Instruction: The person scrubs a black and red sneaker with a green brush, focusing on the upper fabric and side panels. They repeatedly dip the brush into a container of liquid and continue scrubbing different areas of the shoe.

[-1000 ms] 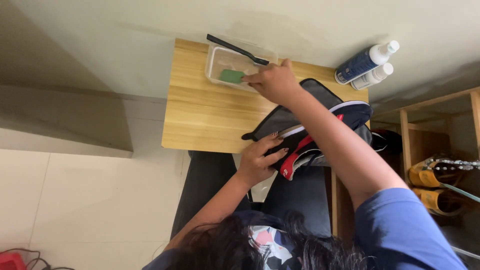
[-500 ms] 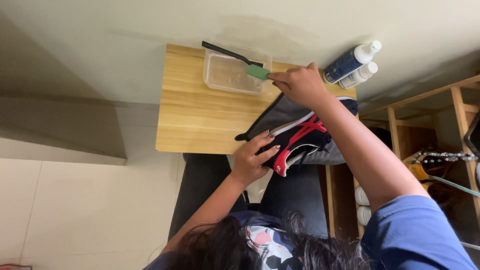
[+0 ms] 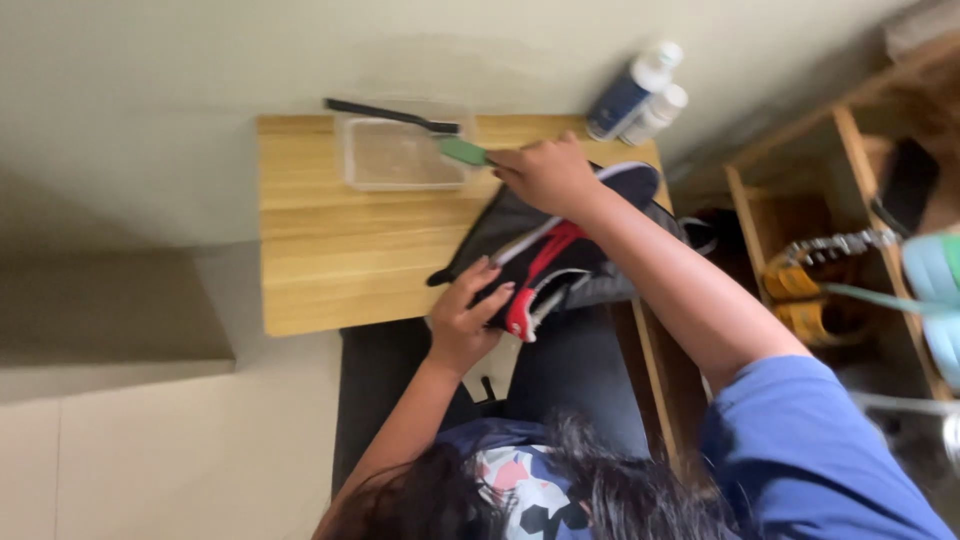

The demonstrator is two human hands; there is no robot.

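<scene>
Counts: 1 light wooden plank-top surface (image 3: pixel 330 260), 1 clear rectangular plastic tub (image 3: pixel 400 155), 1 black flat-handled brush (image 3: pixel 390 115), 1 green flat sponge-like pad (image 3: pixel 462 151), 1 black shoe with red and white trim (image 3: pixel 560 250), 2 bottles, 2 hands.

Right hand (image 3: pixel 545 175): closed, fingers pinched on the near end of the green pad. Pad sits at the tub's right edge, over the rim, tilted. Whether it touches the rim I cannot tell.

Left hand (image 3: pixel 468 315): fingers curled onto the shoe's near edge by the red trim, gripping it. Shoe lies on the surface's right part, opening up, and overhangs the near edge toward the lap. Smooth dark upper, glossy red strip, white edging.

Tub: translucent, rounded corners, shallow, contents too blurred to tell. Brush lies across its far rim, thin and matte, pointing left to right.

Bottles stand against the wall beyond the surface's right corner, just beside each other: dark blue cylindrical bottle with white cap (image 3: pixel 630 95), smaller white bottle (image 3: pixel 658 112).

Right of the surface: open wooden shelf rack (image 3: pixel 790 200), bare timber frame, with yellowish footwear on it, blurred.

Floor: pale tiles (image 3: pixel 130 460).
</scene>
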